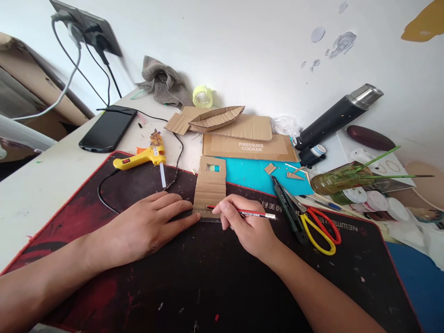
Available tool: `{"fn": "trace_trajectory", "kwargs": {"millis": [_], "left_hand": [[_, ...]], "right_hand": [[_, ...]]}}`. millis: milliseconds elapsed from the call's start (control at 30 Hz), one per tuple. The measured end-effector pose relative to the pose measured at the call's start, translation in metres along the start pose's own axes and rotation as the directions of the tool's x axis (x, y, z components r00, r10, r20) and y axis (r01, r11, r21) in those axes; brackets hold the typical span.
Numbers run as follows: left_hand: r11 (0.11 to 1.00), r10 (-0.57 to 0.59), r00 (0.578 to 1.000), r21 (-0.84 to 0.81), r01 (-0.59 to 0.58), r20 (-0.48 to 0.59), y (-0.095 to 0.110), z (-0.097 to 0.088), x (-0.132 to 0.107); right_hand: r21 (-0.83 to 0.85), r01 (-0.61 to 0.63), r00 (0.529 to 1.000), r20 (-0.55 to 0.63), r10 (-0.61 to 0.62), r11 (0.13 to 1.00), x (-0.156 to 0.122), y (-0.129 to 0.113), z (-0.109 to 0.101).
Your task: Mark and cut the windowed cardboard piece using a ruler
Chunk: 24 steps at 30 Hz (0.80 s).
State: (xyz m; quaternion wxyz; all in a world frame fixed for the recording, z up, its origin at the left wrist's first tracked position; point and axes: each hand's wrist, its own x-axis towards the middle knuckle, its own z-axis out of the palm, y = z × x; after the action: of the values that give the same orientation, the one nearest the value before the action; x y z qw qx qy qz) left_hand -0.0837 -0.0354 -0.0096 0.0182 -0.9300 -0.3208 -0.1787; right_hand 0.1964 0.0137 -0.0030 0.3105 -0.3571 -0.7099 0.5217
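Note:
My right hand (248, 224) is closed around a red and black pencil (255, 213), its tip resting near the lower part of a cardboard strip (210, 189). A small rectangular hole is cut near the strip's far end. Across the near end lies a clear ruler (210, 219), partly see-through. My left hand (152, 222) lies flat with fingers stretched out, the fingertips touching the left side of the ruler and cardboard. Both rest on a black and red desk mat (194, 277).
A yellow glue gun (140, 158) and phone (109, 128) lie to the left. Cutter (289, 208) and scissors (317, 226) lie right of my right hand. Behind are cardboard pieces (249, 147) and a blue sheet (246, 173). A dark flask (336, 115) and plant jar (335, 180) stand right.

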Motion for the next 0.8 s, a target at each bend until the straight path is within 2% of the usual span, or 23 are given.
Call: {"fn": "trace_trajectory", "kwargs": {"millis": [333, 533, 800], "left_hand": [[1.0, -0.01, 1.0, 0.007, 0.01, 0.007, 0.0003, -0.0011, 0.0017], [0.998, -0.036, 0.999, -0.057, 0.036, 0.003, 0.0009, -0.0013, 0.0014], [0.999, -0.022, 1.0, -0.028, 0.022, 0.002, 0.0013, -0.0022, 0.0019]], "right_hand": [[-0.017, 0.005, 1.0, 0.013, -0.005, 1.0, 0.0017, 0.0006, 0.0011], [-0.033, -0.016, 1.0, 0.007, 0.016, 0.999, 0.0027, -0.0002, 0.0015], [-0.036, -0.02, 1.0, 0.011, 0.02, 0.999, 0.0027, -0.0009, 0.0005]]}}
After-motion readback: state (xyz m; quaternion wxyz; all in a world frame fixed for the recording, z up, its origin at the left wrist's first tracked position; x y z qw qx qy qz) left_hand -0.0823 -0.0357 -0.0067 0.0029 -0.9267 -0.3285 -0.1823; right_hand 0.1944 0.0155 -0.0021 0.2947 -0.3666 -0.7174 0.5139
